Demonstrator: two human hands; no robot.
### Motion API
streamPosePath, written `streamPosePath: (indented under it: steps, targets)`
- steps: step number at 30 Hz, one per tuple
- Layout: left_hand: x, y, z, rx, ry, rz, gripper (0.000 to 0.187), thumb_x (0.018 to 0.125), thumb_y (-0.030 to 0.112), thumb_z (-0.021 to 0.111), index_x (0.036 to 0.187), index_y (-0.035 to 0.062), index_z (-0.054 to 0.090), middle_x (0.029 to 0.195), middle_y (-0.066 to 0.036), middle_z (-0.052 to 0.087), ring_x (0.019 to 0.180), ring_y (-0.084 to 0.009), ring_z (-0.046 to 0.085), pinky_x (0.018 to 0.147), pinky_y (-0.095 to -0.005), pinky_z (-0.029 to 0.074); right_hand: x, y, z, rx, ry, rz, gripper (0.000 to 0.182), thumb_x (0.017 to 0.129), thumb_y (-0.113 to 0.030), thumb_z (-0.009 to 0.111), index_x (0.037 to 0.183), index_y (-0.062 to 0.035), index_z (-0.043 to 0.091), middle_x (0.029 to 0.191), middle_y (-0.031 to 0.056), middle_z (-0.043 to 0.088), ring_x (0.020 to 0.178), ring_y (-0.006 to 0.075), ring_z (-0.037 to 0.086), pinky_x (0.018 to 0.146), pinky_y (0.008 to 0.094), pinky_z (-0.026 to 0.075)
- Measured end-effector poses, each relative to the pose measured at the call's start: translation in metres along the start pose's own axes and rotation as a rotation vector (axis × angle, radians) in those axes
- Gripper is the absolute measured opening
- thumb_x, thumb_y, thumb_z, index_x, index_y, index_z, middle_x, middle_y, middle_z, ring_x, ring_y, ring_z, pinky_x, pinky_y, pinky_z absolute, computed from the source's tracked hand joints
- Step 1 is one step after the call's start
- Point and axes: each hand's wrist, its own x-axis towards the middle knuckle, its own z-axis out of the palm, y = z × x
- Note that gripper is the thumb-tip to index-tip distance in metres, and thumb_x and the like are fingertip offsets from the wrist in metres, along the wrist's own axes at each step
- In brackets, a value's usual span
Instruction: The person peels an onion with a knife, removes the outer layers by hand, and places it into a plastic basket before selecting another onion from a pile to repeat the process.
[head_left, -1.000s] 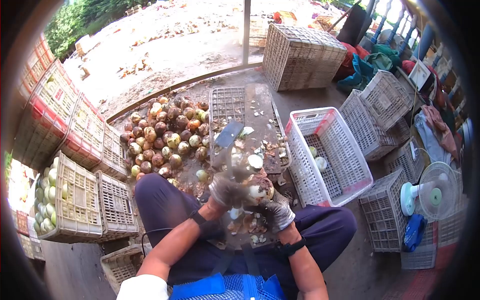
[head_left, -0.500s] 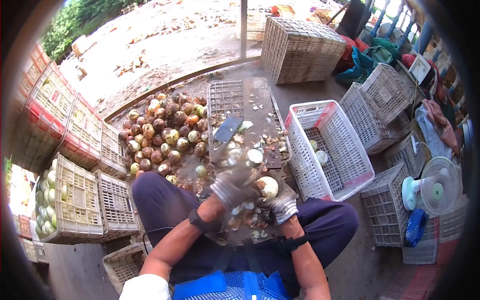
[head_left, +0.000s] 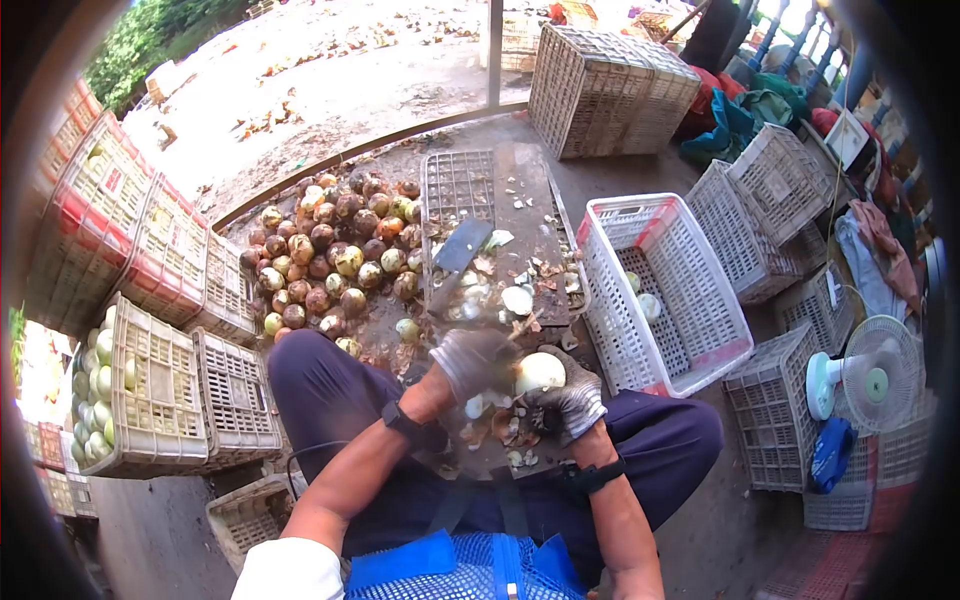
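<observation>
My right hand (head_left: 568, 398), gloved, is closed around a round, pale, onion-like piece of produce (head_left: 540, 372) above the board between my knees. My left hand (head_left: 474, 362), also gloved and blurred by motion, is curled close to its left side. Whatever the left fingers hold is too smeared to make out. A dark, flat, cleaver-like blade (head_left: 462, 245) lies beyond the left hand on a crate. White pieces, one large cut piece (head_left: 517, 300) and brown peelings (head_left: 515, 430) are scattered around my hands.
Brown-skinned round produce (head_left: 340, 250) lies heaped at the left. On the right, a white crate (head_left: 655, 375) holds a few pale ones. Stacked crates (head_left: 155, 395) rise at left, the front one full of pale produce. A fan (head_left: 875, 375) stands at far right.
The held round piece now shows a mostly white surface, where brown skin was visible on its left side. My left hand has shifted slightly beside it. The view has tilted a little.
</observation>
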Motion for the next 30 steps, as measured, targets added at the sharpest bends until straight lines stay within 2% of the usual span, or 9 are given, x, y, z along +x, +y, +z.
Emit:
streamPosePath:
  steps: [4, 8, 11, 13, 15, 21, 26, 27, 30]
  targets:
    - [0.005, -0.004, -0.018, 0.128, 0.073, 0.051, 0.029, 0.065, 0.007, 0.075, 0.093, 0.0026, 0.066, 0.076, -0.008, 0.066, 0.067, -0.0108, 0.06, 0.057, -0.0287, 0.05, -0.014, -0.029, 0.009, 0.408, -0.056, 0.117, 0.065, 0.057, 0.006, 0.071, 0.119, 0.0034, 0.049, 0.102, 0.0151, 0.061, 0.089, 0.0258, 0.062, 0.079, 0.0371, 0.055]
    - [0.019, -0.002, -0.023, 0.662, 0.044, -0.115, 0.032, 0.07, 0.022, 0.07, 0.096, 0.0047, 0.066, 0.078, -0.014, 0.064, 0.071, -0.0281, 0.064, 0.065, -0.0373, 0.052, -0.018, -0.04, 0.007, 0.483, -0.113, 0.0, 0.065, 0.057, 0.005, 0.07, 0.119, 0.0024, 0.049, 0.101, 0.0149, 0.061, 0.089, 0.0257, 0.062, 0.079, 0.0367, 0.055]
    - [0.006, 0.013, -0.013, 0.544, 0.016, 0.033, 0.031, 0.073, 0.026, 0.068, 0.095, 0.0049, 0.067, 0.081, -0.017, 0.063, 0.075, -0.0324, 0.062, 0.066, -0.0402, 0.049, -0.016, -0.026, -0.006, 0.527, -0.046, 0.004, 0.065, 0.058, 0.006, 0.068, 0.12, 0.0019, 0.049, 0.103, 0.0141, 0.06, 0.089, 0.0246, 0.062, 0.079, 0.0356, 0.056]
    - [-0.007, 0.046, -0.003, 0.412, -0.109, -0.059, 0.03, 0.075, 0.026, 0.068, 0.096, 0.0049, 0.066, 0.083, -0.017, 0.063, 0.076, -0.0317, 0.062, 0.065, -0.0412, 0.048, -0.018, -0.025, -0.01, 0.485, 0.023, 0.023, 0.058, 0.061, 0.007, 0.066, 0.117, 0.002, 0.051, 0.1, 0.0132, 0.061, 0.085, 0.0226, 0.062, 0.075, 0.0336, 0.055]
    - [-0.017, 0.031, 0.02, 0.451, -0.113, 0.089, 0.031, 0.076, 0.026, 0.068, 0.098, 0.0053, 0.064, 0.084, -0.018, 0.064, 0.077, -0.0341, 0.062, 0.065, -0.0415, 0.048, -0.02, -0.018, -0.012, 0.454, 0.067, 0.032, 0.039, 0.069, 0.006, 0.064, 0.108, 0.0034, 0.056, 0.09, 0.0114, 0.064, 0.073, 0.0187, 0.063, 0.065, 0.0283, 0.054]
    - [-0.004, -0.002, 0.053, 0.659, -0.164, 0.058, 0.031, 0.079, 0.022, 0.063, 0.103, 0.0033, 0.059, 0.088, -0.02, 0.064, 0.08, -0.0362, 0.064, 0.067, -0.0443, 0.05, -0.013, -0.004, -0.016, 0.077, -0.002, -0.302, 0.015, 0.077, 0.001, 0.063, 0.093, 0.0015, 0.063, 0.079, 0.0086, 0.066, 0.064, 0.0139, 0.064, 0.057, 0.0241, 0.052]
    - [0.008, -0.022, 0.066, 0.78, -0.246, 0.06, 0.031, 0.078, 0.015, 0.06, 0.107, 0.0045, 0.059, 0.092, -0.02, 0.065, 0.083, -0.033, 0.065, 0.071, -0.0414, 0.052, 0.008, 0.03, -0.029, 0.004, 0.087, -0.213, 0.06, 0.058, 0.014, 0.065, 0.115, 0.0027, 0.051, 0.099, 0.0125, 0.062, 0.082, 0.0222, 0.063, 0.069, 0.0331, 0.056]
    - [0.016, -0.074, 0.084, 0.819, -0.28, 0.162, 0.027, 0.076, 0.012, 0.059, 0.102, 0.0044, 0.062, 0.092, -0.021, 0.065, 0.083, -0.0318, 0.065, 0.071, -0.04, 0.052, 0.015, 0.061, -0.042, -0.19, 0.1, -0.345, 0.059, 0.058, 0.014, 0.066, 0.114, 0.0032, 0.052, 0.097, 0.0126, 0.062, 0.081, 0.0223, 0.063, 0.068, 0.0329, 0.056]
    - [0.033, -0.141, 0.112, 0.859, -0.108, 0.409, 0.021, 0.075, 0.011, 0.059, 0.093, 0.0044, 0.069, 0.092, -0.019, 0.067, 0.081, -0.0288, 0.067, 0.068, -0.0378, 0.053, 0.003, 0.022, -0.024, -0.011, 0.108, -0.297, 0.053, 0.059, 0.013, 0.066, 0.11, 0.0045, 0.054, 0.093, 0.013, 0.063, 0.075, 0.0227, 0.064, 0.065, 0.0327, 0.056]
